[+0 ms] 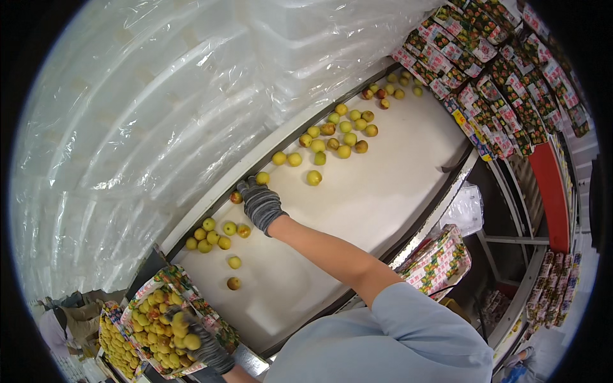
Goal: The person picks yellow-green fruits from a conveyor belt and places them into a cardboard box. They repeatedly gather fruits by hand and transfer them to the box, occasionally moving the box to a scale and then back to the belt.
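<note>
My right hand, in a grey striped knit glove, reaches over the white belt to its far rim. A yellow-green jujube lies by its fingertips, and a browner jujube is just to its left. Its palm is hidden, so whether it holds fruit does not show. At lower left my left hand, in a matching glove and blurred, is cupped around a few jujubes over a printed carton heaped with the same fruit. Several jujubes sit on the belt between the hands.
More jujubes line the belt's far side. Printed cartons are stacked at upper right; plastic-wrapped white packaging rises beyond the belt. Near my elbow is another printed carton. A second fruit-filled carton and a person are at far left.
</note>
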A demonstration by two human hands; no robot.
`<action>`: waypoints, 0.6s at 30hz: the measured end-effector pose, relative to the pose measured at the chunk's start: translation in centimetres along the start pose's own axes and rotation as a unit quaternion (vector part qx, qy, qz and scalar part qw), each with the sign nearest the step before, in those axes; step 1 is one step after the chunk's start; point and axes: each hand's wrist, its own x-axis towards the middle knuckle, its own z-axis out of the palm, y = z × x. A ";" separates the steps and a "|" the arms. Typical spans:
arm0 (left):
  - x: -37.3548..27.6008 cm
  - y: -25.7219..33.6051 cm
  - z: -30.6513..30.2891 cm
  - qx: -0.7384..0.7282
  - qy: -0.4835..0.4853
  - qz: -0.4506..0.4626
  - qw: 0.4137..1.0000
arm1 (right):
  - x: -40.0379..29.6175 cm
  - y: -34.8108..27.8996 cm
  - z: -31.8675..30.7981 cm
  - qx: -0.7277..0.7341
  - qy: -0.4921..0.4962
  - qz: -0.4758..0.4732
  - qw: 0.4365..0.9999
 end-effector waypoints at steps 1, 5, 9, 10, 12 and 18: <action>0.0 2.3 0.1 -0.011 0.024 0.028 0.999 | 0.1 0.1 0.6 0.002 0.011 -0.004 1.000; -1.3 0.7 2.3 0.031 0.003 0.013 0.999 | 0.3 -0.5 2.0 0.036 0.033 0.004 0.999; -1.7 -9.1 3.2 0.170 0.019 -0.123 0.978 | -2.7 -3.4 -0.5 0.125 -0.002 -0.040 0.991; -0.7 -11.7 3.1 0.247 -0.026 -0.184 0.951 | -4.6 -3.7 -0.2 0.160 0.000 -0.070 0.985; 0.9 -13.6 0.5 0.199 -0.010 -0.229 0.953 | -7.9 -5.0 -1.8 0.172 -0.044 -0.127 0.976; 1.7 -15.4 -1.1 0.107 0.097 -0.234 0.961 | -3.2 -1.1 -3.7 -0.112 0.054 -0.054 0.991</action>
